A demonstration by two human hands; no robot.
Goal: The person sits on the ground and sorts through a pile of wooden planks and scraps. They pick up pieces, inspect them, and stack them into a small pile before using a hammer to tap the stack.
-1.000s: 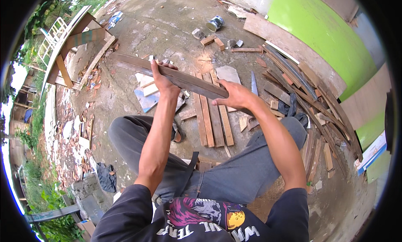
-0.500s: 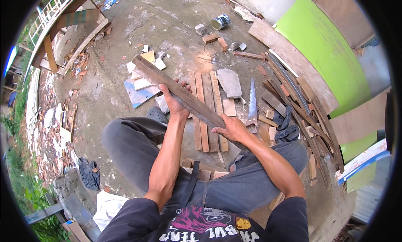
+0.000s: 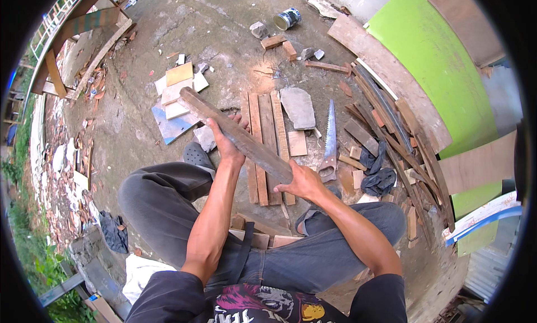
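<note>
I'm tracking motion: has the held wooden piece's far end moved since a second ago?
Yes, rightward. The wooden piece had its far end left of the blue board; now that end shows above the board's right half in view.

Lit by flat daylight, broad and diffuse, seemingly from overhead. Bright and evenly exposed across the concrete ground (image 3: 224, 32). Shadowed softly, low in contrast, around the wooden strips (image 3: 267, 121). Palest on the white cloth (image 3: 142, 275), close to washed out; vivid on the lime-green panel (image 3: 428, 71). Deepest in tone on the dark sleeves (image 3: 168, 298). Crisp near centre: in focus on the wooden bar (image 3: 246, 143), fine enough for teeth along the handsaw (image 3: 330, 135). Softer toward the rim, smeared in the foliage (image 3: 42, 258) at left. Bent by the fisheye along the leaning board (image 3: 397, 79). Ringed in black, fully dark at the corners.
</note>
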